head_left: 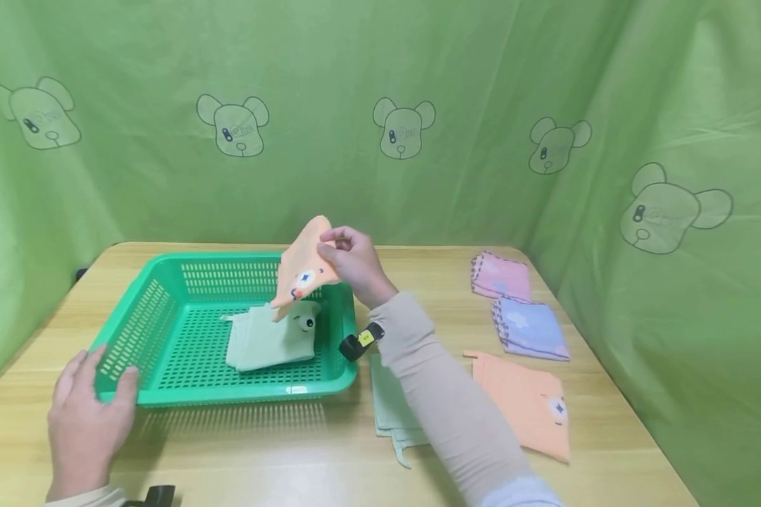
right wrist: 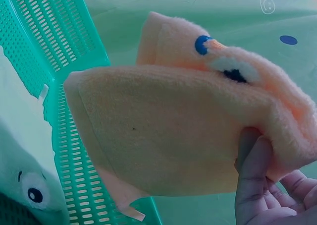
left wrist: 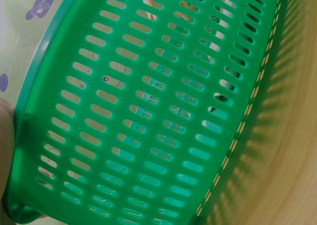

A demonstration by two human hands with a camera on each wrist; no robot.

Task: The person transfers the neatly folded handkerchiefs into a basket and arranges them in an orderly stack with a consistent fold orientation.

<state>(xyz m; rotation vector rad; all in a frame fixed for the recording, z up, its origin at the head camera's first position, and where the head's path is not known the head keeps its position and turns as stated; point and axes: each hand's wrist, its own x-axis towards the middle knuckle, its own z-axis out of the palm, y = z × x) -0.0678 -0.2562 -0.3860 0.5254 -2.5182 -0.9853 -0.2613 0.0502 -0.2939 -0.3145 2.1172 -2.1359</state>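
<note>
A folded orange hand towel [head_left: 306,260] with an embroidered face hangs over the right part of a green plastic basket [head_left: 254,398]. My right hand [head_left: 358,264] pinches it by one edge between thumb and fingers; in the right wrist view the towel [right wrist: 163,131] droops from the fingertips, its loop dangling. Inside the basket lies a folded pale green towel [head_left: 269,341] with an eye design. My left hand [head_left: 89,415] grips the basket's near left corner, thumb against the front. In the left wrist view the slotted basket wall [left wrist: 148,106] hides most of the contents.
Right of the basket, another pale green towel [head_left: 390,401] is partly covered by my right forearm. Beyond it lie another orange towel [head_left: 526,405], a blue folded towel [head_left: 533,327] and a pink one [head_left: 499,276]. A green curtain [head_left: 330,176] surrounds the wooden table [head_left: 279,458].
</note>
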